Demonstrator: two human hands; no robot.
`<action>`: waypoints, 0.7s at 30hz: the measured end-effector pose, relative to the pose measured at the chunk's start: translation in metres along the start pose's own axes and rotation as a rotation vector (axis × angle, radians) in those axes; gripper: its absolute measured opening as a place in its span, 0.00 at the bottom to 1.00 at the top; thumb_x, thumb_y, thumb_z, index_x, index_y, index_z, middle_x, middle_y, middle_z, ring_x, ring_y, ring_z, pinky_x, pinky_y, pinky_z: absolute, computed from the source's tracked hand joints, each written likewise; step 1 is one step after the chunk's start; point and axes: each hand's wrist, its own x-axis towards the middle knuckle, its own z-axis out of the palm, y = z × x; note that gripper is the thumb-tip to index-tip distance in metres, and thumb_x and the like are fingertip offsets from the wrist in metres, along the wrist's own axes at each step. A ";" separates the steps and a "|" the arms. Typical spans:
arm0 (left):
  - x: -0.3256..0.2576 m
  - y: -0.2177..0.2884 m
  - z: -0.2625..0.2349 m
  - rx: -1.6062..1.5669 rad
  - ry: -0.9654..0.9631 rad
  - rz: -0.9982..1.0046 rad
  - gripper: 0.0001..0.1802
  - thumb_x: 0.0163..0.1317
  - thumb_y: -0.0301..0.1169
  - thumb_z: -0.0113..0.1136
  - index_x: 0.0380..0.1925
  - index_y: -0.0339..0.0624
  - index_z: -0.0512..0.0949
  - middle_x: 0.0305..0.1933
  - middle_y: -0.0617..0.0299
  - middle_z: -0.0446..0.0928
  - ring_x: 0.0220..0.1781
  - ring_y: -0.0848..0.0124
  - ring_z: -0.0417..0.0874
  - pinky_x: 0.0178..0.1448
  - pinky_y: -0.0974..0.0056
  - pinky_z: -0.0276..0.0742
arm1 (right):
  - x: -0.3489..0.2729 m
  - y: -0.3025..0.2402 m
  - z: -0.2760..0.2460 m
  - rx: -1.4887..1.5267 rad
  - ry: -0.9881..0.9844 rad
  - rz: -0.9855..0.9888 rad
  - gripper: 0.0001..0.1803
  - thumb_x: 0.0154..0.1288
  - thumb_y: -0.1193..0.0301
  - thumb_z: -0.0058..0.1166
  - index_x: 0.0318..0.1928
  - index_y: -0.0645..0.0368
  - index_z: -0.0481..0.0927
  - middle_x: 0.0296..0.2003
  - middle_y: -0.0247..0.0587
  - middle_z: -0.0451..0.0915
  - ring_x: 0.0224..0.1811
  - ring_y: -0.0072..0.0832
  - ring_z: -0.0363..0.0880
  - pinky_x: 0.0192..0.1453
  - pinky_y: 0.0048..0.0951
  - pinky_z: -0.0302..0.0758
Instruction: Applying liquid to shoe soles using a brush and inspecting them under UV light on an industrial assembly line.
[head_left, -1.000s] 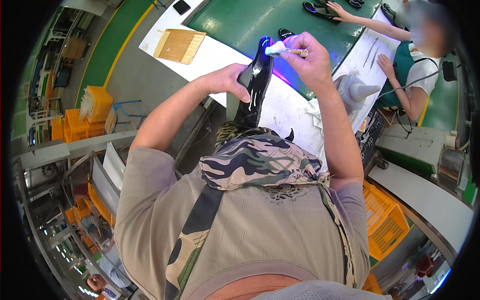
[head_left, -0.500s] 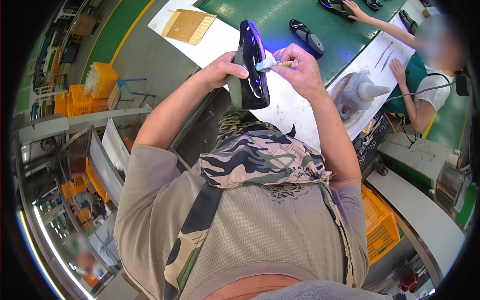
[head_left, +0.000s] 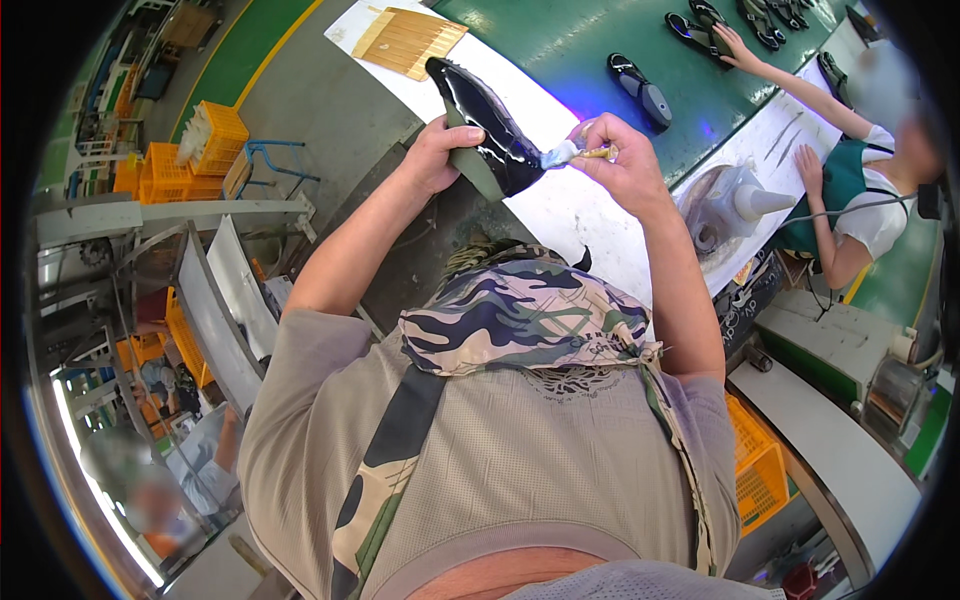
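Note:
My left hand (head_left: 440,152) grips a glossy black shoe upper (head_left: 482,118), held up over the white edge of the workbench (head_left: 560,210). My right hand (head_left: 622,160) pinches a small brush (head_left: 570,153) with a pale tip, and that tip touches the shoe's lower side. Both forearms reach away from me over my camouflage scarf (head_left: 520,315).
A green conveyor belt (head_left: 600,40) carries several black shoe pieces (head_left: 640,88). Another person (head_left: 850,190) in a green apron sits at the right, one hand on the belt. A bamboo mat (head_left: 410,40) lies far left. Orange crates (head_left: 215,135) stand on the floor; another crate (head_left: 760,470) sits lower right.
The shoe has tilted so its toe points up and left. My hands and the brush have stayed together on it while the view shifted.

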 end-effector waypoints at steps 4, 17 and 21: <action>-0.022 0.007 -0.013 -0.205 -0.016 0.110 0.29 0.51 0.29 0.65 0.55 0.34 0.70 0.48 0.53 0.79 0.50 0.60 0.82 0.61 0.55 0.77 | 0.016 0.019 0.028 0.227 0.128 0.110 0.14 0.54 0.81 0.66 0.32 0.57 0.71 0.37 0.35 0.76 0.39 0.21 0.73 0.45 0.24 0.72; -0.099 0.031 -0.085 -0.115 0.276 0.462 0.27 0.50 0.27 0.67 0.51 0.34 0.73 0.47 0.56 0.79 0.49 0.66 0.81 0.58 0.61 0.76 | 0.075 0.028 0.143 0.508 0.121 0.370 0.13 0.54 0.84 0.65 0.35 0.61 0.73 0.30 0.37 0.77 0.29 0.23 0.77 0.34 0.26 0.77; -0.126 0.029 -0.105 0.208 0.525 0.648 0.30 0.48 0.26 0.71 0.52 0.35 0.71 0.48 0.58 0.79 0.50 0.68 0.79 0.59 0.63 0.74 | 0.091 0.035 0.181 0.474 0.091 0.453 0.12 0.54 0.85 0.63 0.34 0.62 0.73 0.29 0.39 0.78 0.28 0.24 0.77 0.31 0.26 0.77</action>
